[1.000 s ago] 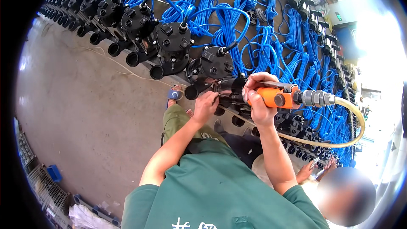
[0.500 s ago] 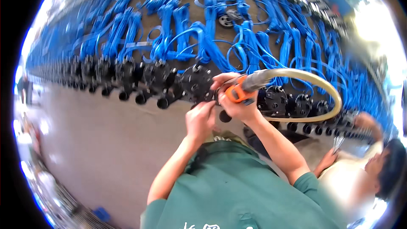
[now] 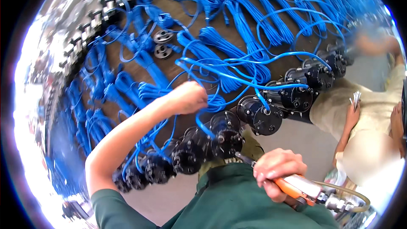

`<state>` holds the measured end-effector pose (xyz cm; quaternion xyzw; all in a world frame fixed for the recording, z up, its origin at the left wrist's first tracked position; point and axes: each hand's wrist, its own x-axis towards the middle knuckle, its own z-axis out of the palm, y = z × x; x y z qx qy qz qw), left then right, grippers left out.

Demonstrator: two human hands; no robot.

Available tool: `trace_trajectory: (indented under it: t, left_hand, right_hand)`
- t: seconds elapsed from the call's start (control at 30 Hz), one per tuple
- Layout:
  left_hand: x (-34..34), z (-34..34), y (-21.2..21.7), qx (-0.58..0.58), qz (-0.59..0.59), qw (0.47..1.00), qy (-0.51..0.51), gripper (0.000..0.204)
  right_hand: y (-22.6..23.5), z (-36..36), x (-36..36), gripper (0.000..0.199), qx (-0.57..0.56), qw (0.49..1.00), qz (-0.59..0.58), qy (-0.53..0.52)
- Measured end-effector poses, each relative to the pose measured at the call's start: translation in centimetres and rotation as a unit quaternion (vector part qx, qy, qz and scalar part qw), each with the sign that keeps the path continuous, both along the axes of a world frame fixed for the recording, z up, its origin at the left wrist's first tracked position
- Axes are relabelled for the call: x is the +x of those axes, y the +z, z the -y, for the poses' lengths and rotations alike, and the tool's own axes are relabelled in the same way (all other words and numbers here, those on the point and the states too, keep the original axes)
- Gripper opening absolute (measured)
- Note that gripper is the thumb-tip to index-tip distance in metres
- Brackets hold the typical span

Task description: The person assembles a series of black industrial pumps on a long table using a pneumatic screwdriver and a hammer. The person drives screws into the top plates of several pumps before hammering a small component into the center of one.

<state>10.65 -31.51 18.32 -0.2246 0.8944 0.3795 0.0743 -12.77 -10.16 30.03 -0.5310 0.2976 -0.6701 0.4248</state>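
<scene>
My right hand (image 3: 280,167) is wrapped round an orange and silver air screwdriver (image 3: 296,188); its dark tip points left toward the nearest black round motor-like unit (image 3: 227,138) and appears apart from it. Over the coiled blue cables on the bench reaches my left hand (image 3: 189,97), fingers curled closed; what they hold, if anything, is hidden. Just beneath it lies a blue cable bundle (image 3: 214,101). One blue cable runs down into the unit's face. Another black unit (image 3: 265,116) stands to the right with a blue cable attached.
Black units (image 3: 186,157) line the bench's near edge on both sides. Two grey wheel-like discs (image 3: 163,43) lie among the cables on the brown bench top (image 3: 167,65). An air hose (image 3: 360,197) trails from the tool. At right, a co-worker's hand (image 3: 354,112) holds thin metal pieces.
The view has swung round. My right hand has drawn the screwdriver back from the unit, toward my body. My left hand has moved from the bench's near edge out over the cables.
</scene>
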Motion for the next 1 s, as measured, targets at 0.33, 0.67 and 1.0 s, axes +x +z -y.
trace_trajectory:
  t: [0.33,0.67,1.0]
  left_hand:
    - [-4.6,-2.7,-10.5,0.001,-0.232,0.961,-0.152,0.031]
    - [-4.5,-2.8,-11.6,-0.010,-0.213,0.954,-0.208,0.007]
    - [-4.3,-2.9,-12.1,-0.039,-0.228,0.948,-0.218,0.010]
  right_hand:
    - [-0.2,1.8,2.7,0.026,0.081,0.985,-0.025,-0.150]
    - [-1.0,4.5,5.2,0.032,0.112,0.977,-0.072,-0.168]
    - [-4.7,5.6,5.7,0.026,0.119,0.963,-0.189,-0.147]
